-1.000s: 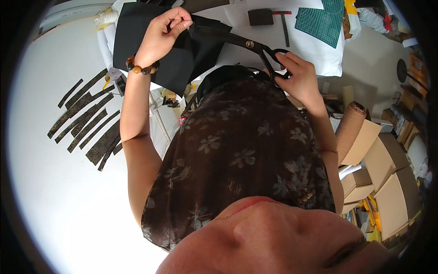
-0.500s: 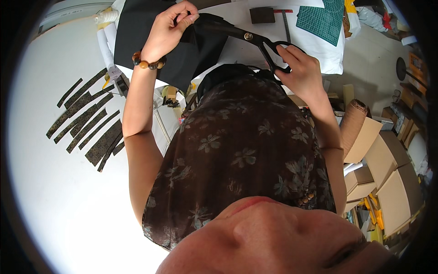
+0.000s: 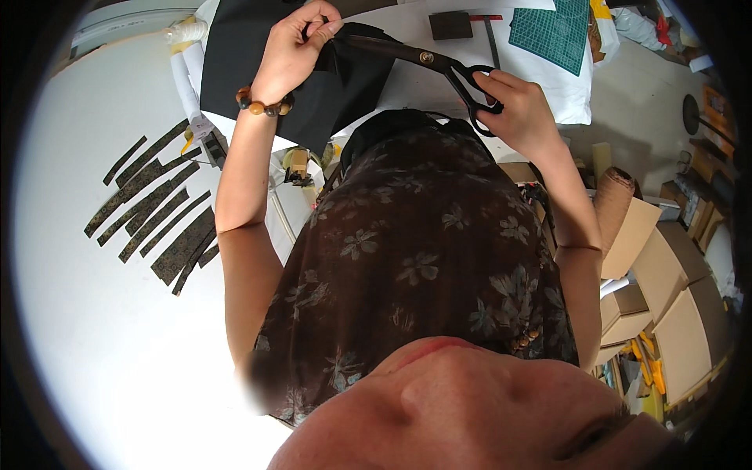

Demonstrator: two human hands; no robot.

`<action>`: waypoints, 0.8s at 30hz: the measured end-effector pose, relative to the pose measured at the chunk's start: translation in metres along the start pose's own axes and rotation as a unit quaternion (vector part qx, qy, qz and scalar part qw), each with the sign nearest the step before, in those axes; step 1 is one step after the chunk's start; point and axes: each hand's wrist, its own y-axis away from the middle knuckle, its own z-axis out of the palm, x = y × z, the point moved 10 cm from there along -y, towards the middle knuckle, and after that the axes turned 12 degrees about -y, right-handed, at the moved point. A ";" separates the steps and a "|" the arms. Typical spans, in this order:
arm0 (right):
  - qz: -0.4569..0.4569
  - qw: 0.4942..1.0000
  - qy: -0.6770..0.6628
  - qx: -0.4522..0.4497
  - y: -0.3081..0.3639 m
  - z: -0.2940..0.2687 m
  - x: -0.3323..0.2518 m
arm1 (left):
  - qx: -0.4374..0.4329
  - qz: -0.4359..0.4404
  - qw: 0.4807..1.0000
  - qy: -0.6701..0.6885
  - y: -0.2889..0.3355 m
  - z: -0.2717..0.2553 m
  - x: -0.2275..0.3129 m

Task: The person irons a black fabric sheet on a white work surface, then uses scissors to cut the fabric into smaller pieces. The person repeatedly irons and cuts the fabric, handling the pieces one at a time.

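Observation:
Black cloth (image 3: pixel 235 59) lies over the far edge of the table, and my left hand (image 3: pixel 294 51) pinches a piece of it between thumb and fingers. A bead bracelet circles that wrist. In my right hand (image 3: pixel 518 111) are large black scissors (image 3: pixel 403 53), with fingers and thumb through the handle loops. Their blades point left across the cloth, and the tips end close to my left fingertips. Whether cloth lies between the blades cannot be made out against the black.
Patterned dark strips (image 3: pixel 157 200) lie on the white surface at left. A dark block (image 3: pixel 451 26), a ruler (image 3: pixel 492 43) and a green cutting mat (image 3: pixel 552 35) are at the far right. Cardboard boxes (image 3: pixel 689 337) and a brown roll (image 3: pixel 613 200) stand at right.
My right hand has moved slightly lower, and the scissors' handles have turned downward with it. My left hand stays almost in place, still pinching the cloth.

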 end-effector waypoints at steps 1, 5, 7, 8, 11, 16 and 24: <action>-0.001 1.000 -0.007 0.002 0.000 0.000 0.001 | 0.000 -0.003 1.000 -0.004 0.000 0.000 0.000; 0.041 0.999 0.007 -0.025 -0.002 0.004 0.007 | -0.002 -0.015 1.000 -0.008 -0.001 0.000 -0.003; 0.043 0.999 0.010 -0.032 -0.004 0.003 0.005 | -0.002 -0.018 1.000 -0.001 0.000 0.000 -0.005; 0.030 0.999 0.008 -0.024 -0.004 0.003 0.003 | -0.001 -0.017 1.000 0.006 0.000 0.001 -0.008; 0.001 1.000 -0.003 -0.013 -0.004 0.002 0.000 | 0.003 -0.012 1.000 0.014 0.002 -0.004 -0.006; -0.026 0.998 -0.004 0.057 -0.007 -0.012 0.000 | 0.026 -0.072 0.986 0.147 0.008 -0.014 -0.021; 0.048 0.958 -0.142 0.246 0.010 -0.040 0.056 | 0.287 -0.005 0.735 0.614 0.091 -0.100 -0.038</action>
